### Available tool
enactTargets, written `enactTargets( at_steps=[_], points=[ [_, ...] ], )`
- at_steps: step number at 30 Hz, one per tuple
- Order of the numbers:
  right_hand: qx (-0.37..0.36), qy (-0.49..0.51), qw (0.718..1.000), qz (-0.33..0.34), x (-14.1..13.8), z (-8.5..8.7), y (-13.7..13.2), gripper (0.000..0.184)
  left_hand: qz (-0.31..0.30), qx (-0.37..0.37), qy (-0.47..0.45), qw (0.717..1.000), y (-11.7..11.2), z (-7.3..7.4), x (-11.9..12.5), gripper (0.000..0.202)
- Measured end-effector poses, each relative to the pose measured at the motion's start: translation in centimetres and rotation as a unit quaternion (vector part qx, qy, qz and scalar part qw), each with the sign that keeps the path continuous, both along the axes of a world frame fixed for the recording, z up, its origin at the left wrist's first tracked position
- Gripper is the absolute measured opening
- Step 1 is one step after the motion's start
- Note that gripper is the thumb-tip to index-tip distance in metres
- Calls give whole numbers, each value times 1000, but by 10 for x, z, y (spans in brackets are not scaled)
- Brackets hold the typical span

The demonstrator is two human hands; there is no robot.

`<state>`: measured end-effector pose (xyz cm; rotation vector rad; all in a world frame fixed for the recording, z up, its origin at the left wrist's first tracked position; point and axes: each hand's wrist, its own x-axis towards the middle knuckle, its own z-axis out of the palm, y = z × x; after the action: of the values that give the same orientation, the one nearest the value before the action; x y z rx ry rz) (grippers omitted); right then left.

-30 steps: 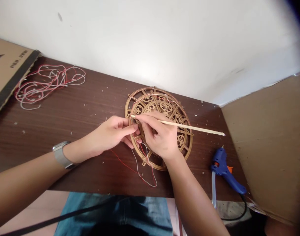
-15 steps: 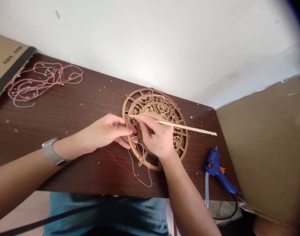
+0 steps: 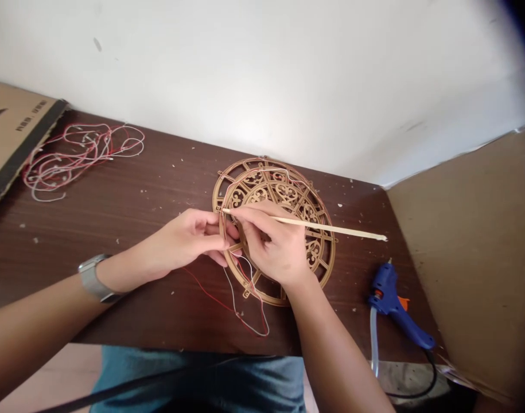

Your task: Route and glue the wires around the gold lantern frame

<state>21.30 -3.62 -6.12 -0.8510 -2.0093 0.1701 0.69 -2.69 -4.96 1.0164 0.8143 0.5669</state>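
Over the dark wood tabletop, a gold lattice wheel lies flat beneath both hands; the left hand sits at its near-left rim, curled fingers closed on the thin band, while the right hand pinches a thin wooden stick whose tip reaches that rim. Red and white wires trail below the wheel; a wire tangle and a blue glue gun lie well aside.
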Motion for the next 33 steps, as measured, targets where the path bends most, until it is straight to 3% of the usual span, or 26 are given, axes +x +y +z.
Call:
enactTargets(
  at_steps=[8,17,27,33],
  points=[
    [-10,1,1000,-8,-1,0,-1,22,-5,16,-15,1000,0,-2,1,6],
    [-30,17,999,-24,-1,0,-4,23,-38,98,-8,994,3,-10,-5,10],
    [-31,40,998,-25,-1,-6,-2,23,-15,-23,-83,996,1,-14,-1,31],
    [-68,78,994,-25,1,-2,-5,23,-11,-39,-101,994,-1,-16,1,32]
  ],
)
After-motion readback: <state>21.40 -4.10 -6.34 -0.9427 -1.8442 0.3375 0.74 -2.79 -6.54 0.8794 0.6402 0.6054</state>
